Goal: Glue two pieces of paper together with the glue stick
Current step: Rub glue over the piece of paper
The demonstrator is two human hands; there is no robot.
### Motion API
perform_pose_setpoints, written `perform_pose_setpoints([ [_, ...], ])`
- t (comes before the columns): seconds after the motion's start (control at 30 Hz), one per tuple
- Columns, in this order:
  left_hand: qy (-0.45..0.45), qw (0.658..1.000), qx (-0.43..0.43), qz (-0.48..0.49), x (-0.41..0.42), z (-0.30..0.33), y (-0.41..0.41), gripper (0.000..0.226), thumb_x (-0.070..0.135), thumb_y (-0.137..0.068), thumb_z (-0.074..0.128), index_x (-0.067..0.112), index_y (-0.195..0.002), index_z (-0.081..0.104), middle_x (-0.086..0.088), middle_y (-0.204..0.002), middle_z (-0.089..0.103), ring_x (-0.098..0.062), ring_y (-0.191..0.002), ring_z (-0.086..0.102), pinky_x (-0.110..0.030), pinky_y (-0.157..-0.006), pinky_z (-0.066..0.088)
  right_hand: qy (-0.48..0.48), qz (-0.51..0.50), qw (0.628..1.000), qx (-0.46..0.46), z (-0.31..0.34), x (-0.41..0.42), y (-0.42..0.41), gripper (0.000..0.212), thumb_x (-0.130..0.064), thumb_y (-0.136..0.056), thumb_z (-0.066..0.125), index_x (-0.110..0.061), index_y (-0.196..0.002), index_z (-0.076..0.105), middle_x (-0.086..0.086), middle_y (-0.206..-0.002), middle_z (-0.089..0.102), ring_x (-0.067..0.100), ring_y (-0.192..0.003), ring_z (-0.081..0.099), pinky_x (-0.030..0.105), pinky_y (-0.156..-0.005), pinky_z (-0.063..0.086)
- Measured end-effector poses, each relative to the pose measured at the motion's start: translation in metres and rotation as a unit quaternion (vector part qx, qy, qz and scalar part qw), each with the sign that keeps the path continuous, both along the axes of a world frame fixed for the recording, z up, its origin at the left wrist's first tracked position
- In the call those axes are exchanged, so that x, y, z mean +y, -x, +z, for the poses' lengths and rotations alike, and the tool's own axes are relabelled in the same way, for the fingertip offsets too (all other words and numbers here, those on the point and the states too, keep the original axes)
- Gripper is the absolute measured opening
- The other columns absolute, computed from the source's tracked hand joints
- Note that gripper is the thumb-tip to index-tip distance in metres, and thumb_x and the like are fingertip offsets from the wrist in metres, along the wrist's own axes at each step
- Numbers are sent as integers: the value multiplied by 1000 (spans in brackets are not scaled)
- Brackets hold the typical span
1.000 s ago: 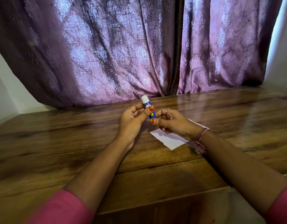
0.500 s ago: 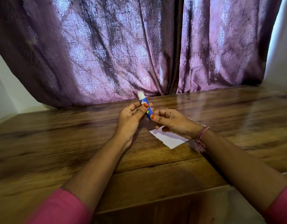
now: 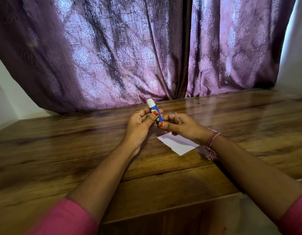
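Note:
A blue glue stick (image 3: 155, 111) with a white top stands nearly upright above the wooden table (image 3: 79, 150). My left hand (image 3: 141, 126) grips its upper body between thumb and fingers. My right hand (image 3: 182, 127) pinches its lower end with thumb and fingertips. White paper (image 3: 178, 145) lies flat on the table below my right hand; my wrist hides part of it. Whether it is one sheet or two I cannot tell.
A purple patterned curtain (image 3: 147, 53) hangs along the table's far edge. The table's near edge (image 3: 163, 211) runs just in front of my forearms. White wall shows at both sides.
Both hands and the glue stick have shifted slightly to the left, and the stick stands a little more upright. The paper has not moved.

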State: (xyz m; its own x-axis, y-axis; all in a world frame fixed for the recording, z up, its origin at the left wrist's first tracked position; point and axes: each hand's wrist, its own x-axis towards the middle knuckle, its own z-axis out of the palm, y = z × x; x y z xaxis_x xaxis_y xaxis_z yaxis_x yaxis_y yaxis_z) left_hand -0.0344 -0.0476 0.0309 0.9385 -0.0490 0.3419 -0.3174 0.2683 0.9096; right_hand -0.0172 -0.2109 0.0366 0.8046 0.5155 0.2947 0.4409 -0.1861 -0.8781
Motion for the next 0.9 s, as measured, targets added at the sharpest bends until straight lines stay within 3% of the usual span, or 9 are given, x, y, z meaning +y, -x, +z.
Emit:
perform_pose_setpoints([
  [0.17, -4, 1000, 0, 0, 0, 0, 1, 22, 10, -90, 58, 2, -110, 61, -14, -108, 70, -23, -88, 69, -37, -70, 58, 6, 9, 1000, 10, 0, 0, 4, 15, -12, -97, 50, -7, -106, 61, -3, -79, 60, -5, -67, 58, 12, -56, 37],
  [0.27, 0, 1000, 7, 6, 1, 2, 3, 20, 11, -87, 61, 5, -105, 64, -14, -104, 71, -24, -87, 68, -46, -84, 53, -8, 18, 999, 39, 1, -1, 5, 18, -13, -97, 52, -6, -110, 61, -1, -90, 67, 2, -78, 64, 13, -61, 43],
  [0.37, 10, 1000, 10, 1, 2, 6, 6, 20, 12, -85, 64, 5, -104, 66, -15, -102, 72, -25, -84, 68, -48, -84, 52, -94, 34, 991, 90, 3, 0, 6, 24, -9, -91, 58, -5, -114, 60, 5, -94, 70, 8, -80, 68, 16, -65, 51],
  [0.47, 6, 1000, 9, -3, 2, 7, 9, 19, 12, -84, 65, 9, -103, 67, -12, -99, 73, -20, -78, 69, -39, -75, 56, -184, 63, 969, 152, 7, -1, 7, 30, -12, -78, 65, -5, -108, 61, 10, -91, 70, 12, -79, 70, 21, -67, 57],
  [0.73, -3, 1000, -14, -23, -1, 10, 11, 24, 7, -85, 62, 12, -108, 64, -5, -100, 73, -14, -83, 68, -30, -79, 55, -254, 55, 945, 200, 6, -1, 4, 22, -3, -88, 56, -9, -108, 60, 3, -84, 74, 10, -74, 71, 22, -69, 57],
  [0.83, -20, 1000, -1, -7, 1, 15, 7, 32, 10, -86, 61, 15, -118, 56, -5, -105, 69, -11, -81, 67, -26, -70, 55, -297, 31, 934, 195, 9, -4, 3, 17, -5, -92, 52, -9, -105, 62, 1, -81, 74, 8, -71, 70, 20, -67, 57],
  [0.9, -80, 996, 1, 47, 4, 13, 4, 26, 12, -91, 57, 14, -117, 54, -1, -93, 65, -1, -64, 62, -16, -50, 49, -348, 9, 916, 199, 12, -9, 1, 15, -5, -94, 51, -8, -101, 63, 2, -78, 73, 9, -69, 70, 20, -65, 57],
])
